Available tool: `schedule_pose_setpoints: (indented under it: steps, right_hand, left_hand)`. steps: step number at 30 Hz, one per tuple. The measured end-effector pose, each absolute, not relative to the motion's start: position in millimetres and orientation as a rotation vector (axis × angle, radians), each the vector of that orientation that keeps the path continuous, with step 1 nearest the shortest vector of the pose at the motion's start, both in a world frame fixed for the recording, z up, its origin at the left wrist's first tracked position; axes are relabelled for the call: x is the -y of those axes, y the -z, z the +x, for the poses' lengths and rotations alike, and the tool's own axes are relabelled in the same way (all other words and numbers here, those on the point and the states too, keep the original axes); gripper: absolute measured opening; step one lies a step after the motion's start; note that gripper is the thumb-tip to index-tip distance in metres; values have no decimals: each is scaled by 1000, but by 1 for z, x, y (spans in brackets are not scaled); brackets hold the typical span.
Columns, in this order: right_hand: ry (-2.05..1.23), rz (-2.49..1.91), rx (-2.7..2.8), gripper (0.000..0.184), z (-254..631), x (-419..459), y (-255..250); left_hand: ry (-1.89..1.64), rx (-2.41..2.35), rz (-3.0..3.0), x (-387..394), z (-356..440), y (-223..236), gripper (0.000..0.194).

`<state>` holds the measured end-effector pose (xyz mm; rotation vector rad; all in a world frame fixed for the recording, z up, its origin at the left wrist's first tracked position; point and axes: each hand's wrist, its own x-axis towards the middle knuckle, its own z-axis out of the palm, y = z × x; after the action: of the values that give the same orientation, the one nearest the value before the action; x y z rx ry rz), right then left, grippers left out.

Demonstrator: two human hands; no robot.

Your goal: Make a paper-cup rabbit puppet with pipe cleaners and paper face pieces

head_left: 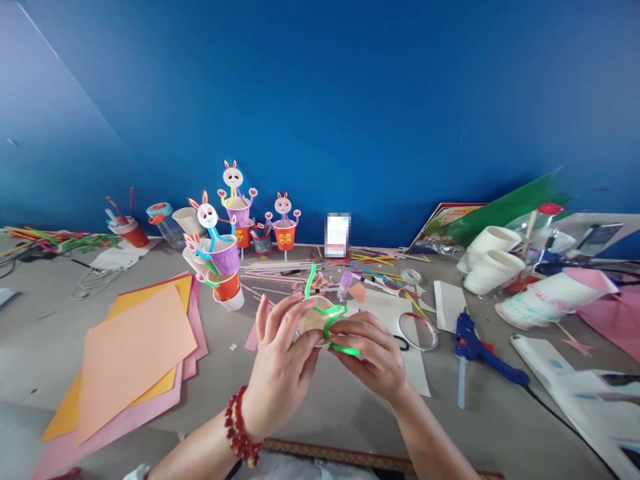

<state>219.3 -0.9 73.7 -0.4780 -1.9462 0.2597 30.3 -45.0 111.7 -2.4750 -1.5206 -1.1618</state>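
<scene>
Both hands meet over the middle of the table around a paper cup, seen from its open top. My left hand, with red beads at the wrist, grips the cup by its side, thumb at the rim. Bright green pipe cleaners stick out from the cup, one standing up at the far side and others bent at the rim. My right hand pinches a green pipe cleaner against the near right rim. Its fingertips hide the exact point of contact.
Sheets of coloured paper lie to the left. Rabbit-faced cup figures stand behind them. At right are a blue glue gun, a tape roll and white cups. Sticks and paper scraps litter the back.
</scene>
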Motion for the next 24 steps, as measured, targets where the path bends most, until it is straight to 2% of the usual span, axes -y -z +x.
schedule_pose_setpoints:
  steps: [8, 18, 24]
  right_hand:
    - [-314, -465, 1951, 38, 219, -1, -72]
    - [-413, -532, 1904, 30, 218, 4, -76]
    - [-666, -547, 1844, 26, 216, 7, -75]
  left_hand:
    - [1202, 1478, -2452, 44, 31, -113, 19]
    - [1198, 1428, -2468, 42, 28, -111, 10]
    - [1239, 1403, -2477, 41, 28, -111, 9]
